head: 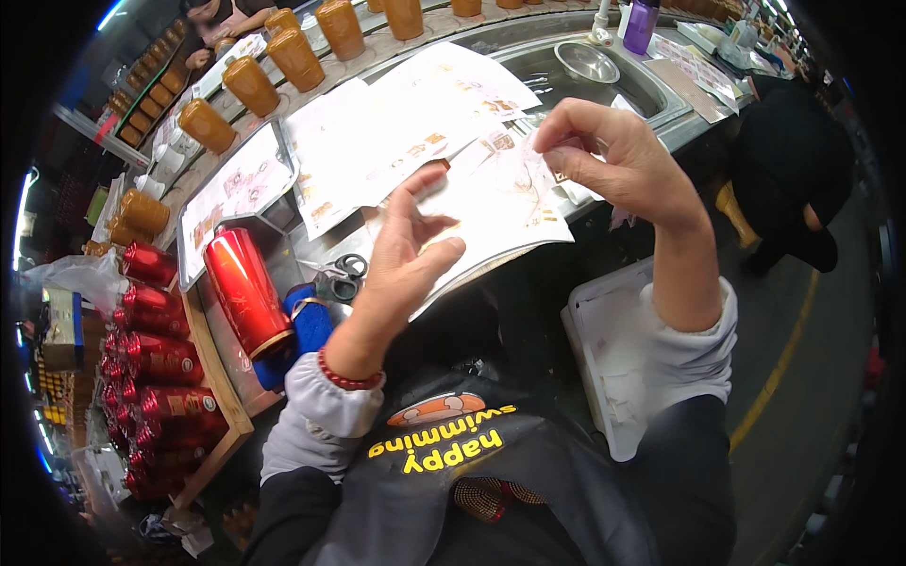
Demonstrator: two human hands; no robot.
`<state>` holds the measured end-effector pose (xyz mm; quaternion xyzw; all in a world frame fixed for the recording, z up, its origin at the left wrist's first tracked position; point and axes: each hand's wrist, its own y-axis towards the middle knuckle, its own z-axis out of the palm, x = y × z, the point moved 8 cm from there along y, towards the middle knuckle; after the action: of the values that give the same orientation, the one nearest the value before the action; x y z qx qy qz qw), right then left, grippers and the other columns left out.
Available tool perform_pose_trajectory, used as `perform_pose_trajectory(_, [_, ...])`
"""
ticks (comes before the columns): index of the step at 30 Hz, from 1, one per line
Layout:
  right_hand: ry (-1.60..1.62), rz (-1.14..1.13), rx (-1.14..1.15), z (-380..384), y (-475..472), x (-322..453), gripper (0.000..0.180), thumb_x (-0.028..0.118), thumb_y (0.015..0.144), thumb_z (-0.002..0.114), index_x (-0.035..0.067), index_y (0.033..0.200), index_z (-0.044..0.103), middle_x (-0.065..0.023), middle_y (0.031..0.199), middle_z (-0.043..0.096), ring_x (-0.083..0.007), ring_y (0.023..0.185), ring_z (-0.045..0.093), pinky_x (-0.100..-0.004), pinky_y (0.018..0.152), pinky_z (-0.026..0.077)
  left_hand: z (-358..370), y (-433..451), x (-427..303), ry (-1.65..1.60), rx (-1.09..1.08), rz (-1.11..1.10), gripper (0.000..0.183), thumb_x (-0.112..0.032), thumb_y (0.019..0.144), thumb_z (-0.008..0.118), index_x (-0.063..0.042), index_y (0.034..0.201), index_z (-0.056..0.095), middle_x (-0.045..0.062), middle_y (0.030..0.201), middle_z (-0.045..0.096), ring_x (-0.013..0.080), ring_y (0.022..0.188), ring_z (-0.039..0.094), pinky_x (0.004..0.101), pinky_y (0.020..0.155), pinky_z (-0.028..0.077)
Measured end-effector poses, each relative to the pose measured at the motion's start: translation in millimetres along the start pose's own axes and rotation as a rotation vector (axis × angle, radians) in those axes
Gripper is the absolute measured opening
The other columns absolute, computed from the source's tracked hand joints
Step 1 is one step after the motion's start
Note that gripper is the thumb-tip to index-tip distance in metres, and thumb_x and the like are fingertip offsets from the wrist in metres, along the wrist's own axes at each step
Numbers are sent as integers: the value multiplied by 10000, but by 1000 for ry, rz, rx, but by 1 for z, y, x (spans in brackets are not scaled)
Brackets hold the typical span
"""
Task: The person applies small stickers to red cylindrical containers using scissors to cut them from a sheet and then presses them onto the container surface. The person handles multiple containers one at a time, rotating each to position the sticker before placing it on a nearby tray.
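My left hand (pixel 410 247) hovers over printed decal sheets, its fingers apart and nothing seen between them. My right hand (pixel 616 159) is raised above the sheets' right end, thumb and index finger bent close together. A whitish edge shows by that index fingertip; whether the fingers pinch it is unclear. Below both hands lies a white sheet (pixel 495 205) printed with gold and pale motifs. Another large decal sheet (pixel 361 148) overlaps it behind. Black-handled scissors (pixel 347 272) rest beside my left wrist. Left of them, a glossy red bottle (pixel 248 290) lies on a blue cloth (pixel 311 322).
A metal sink (pixel 651 92) with a steel bowl (pixel 586 62) stands behind my right hand. Amber-brown bottles (pixel 251 85) line the far ledge. Several red bottles (pixel 166 357) fill a wooden-edged rack at left. A white bin (pixel 609 396) sits below right. Another person (pixel 226 21) works across.
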<state>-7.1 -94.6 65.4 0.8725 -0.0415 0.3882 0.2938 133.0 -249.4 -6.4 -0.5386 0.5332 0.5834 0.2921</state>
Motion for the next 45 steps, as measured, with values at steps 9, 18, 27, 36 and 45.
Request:
perform_pose_trajectory(9, [-246, -436, 463, 89, 65, 93, 88, 14, 925, 672, 16, 1012, 653, -72, 850, 677, -171, 767, 665, -282, 669, 530, -40, 20, -70, 222, 376, 404, 332, -305, 944, 747, -11, 1094, 703, 107, 969, 704, 189, 912, 690, 288, 823, 560])
perform_pose_trajectory(18, [32, -175, 198, 197, 95, 22, 146, 149, 954, 683, 24, 1029, 675, -116, 875, 671, -223, 793, 661, -327, 714, 540, -161, -79, -73, 412, -100, 134, 211, -200, 991, 680, 6, 1036, 676, 39, 823, 666, 73, 709, 633, 222, 581, 515])
perform_pose_trajectory(27, [-768, -144, 166, 289, 66, -23, 203, 167, 760, 791, -2, 836, 709, -162, 1027, 617, -336, 1014, 568, -435, 836, 491, -237, -163, -19, -167, -523, -116, 186, -148, 1019, 618, -2, 1122, 672, -11, 821, 637, 34, 704, 555, 183, 663, 469])
perform_pose_trajectory(36, [-846, -33, 205, 279, 73, -15, 211, 94, 726, 753, 9, 844, 599, -172, 1000, 584, -361, 1006, 567, -469, 805, 484, -261, -179, -13, 32, -596, -32, 170, -122, 1023, 604, 2, 1136, 633, -1, 890, 625, 45, 725, 548, 200, 643, 459])
perform_pose_trajectory(45, [713, 312, -60, 241, 47, -17, 195, 150, 956, 696, -8, 1057, 642, -94, 1043, 655, -138, 867, 631, -287, 796, 524, -262, -181, -21, 293, -691, 60, 130, -59, 949, 683, 13, 1047, 636, 49, 911, 617, 95, 700, 508, 258, 648, 440])
